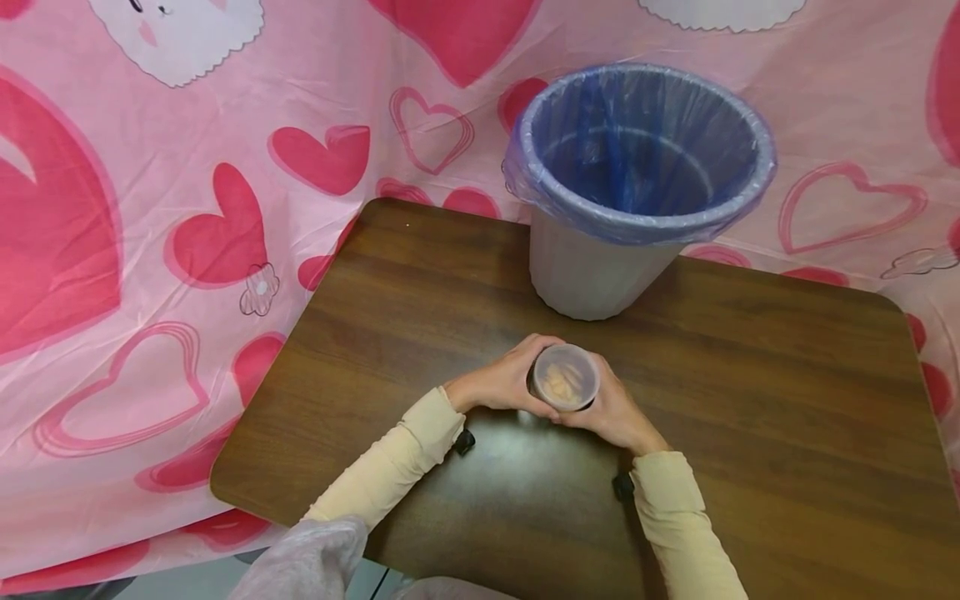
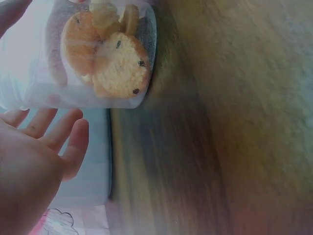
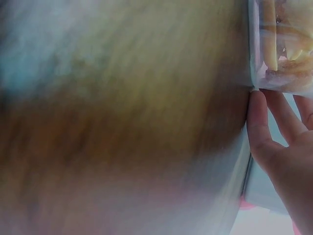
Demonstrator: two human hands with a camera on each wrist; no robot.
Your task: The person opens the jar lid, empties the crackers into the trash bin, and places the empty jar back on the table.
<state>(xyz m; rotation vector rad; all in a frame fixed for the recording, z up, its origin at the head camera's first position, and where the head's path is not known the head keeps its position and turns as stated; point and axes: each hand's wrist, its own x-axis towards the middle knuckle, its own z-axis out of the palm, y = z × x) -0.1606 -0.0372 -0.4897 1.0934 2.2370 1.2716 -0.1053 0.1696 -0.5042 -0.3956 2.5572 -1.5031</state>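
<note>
Plastic jar point(image 2: 117, 101) of dark-flecked biscuits point(image 2: 121, 66) between both hands point(image 1: 504, 381)

Pink heart-print cloth point(image 1: 318, 58) around brown table point(image 1: 787, 400)

One clear plastic jar point(image 1: 566, 377) stands upright on or just above the brown surface point(image 1: 750, 400) (whether its base touches cannot be told), with fingers point(image 1: 537, 341) around its side. It is round, with smooth, see-through walls and a cloudy, pale round top; whether that is a lid or an open mouth is unclear. Cookies point(image 2: 121, 66) lie loosely heaped in the lower part of the jar. They are round, thick and golden, the nearest ones dotted with dark bits (a few near the rim). One shows its flat face to the wall, and others lean or sit on edge.
</note>
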